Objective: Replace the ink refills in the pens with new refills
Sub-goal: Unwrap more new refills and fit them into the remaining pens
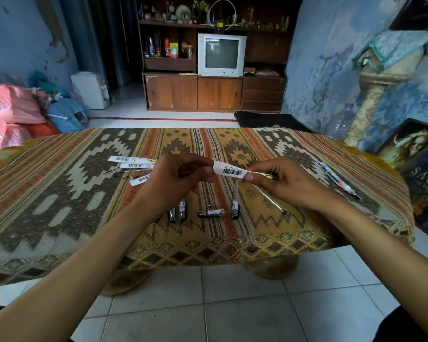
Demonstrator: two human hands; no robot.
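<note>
From the head view, both hands are raised just above the patterned tablecloth [59, 183], and between them they hold a new refill packet [230, 169], a thin white sleeve with a barcode facing up. The left hand [176, 178] pinches the packet's left end between thumb and curled fingers. The right hand [282, 181] pinches the other end, thumb on top, where a yellow-green bit of the packet shows.

The packet looks very light and limp, likely thin plastic or paper that bends and tears easily. The refill inside is probably a slim stiff tube that could kink if bent, so gripping at the two ends and peeling along the length seems the safer hold. The film may be slick, so a firm pinch is wise.

Both forearms reach forward from the lower corners and converge, wrists slightly bent inward over the cloth.

Directly below the packet, on the cloth, lie several pen barrels [182, 210] and a dark pen piece [210, 213], with a clear tube [269, 198] slanting under the right hand. Left of the packet lie opened wrappers [134, 162]; far right of it lies another sealed refill pack [337, 180].
</note>
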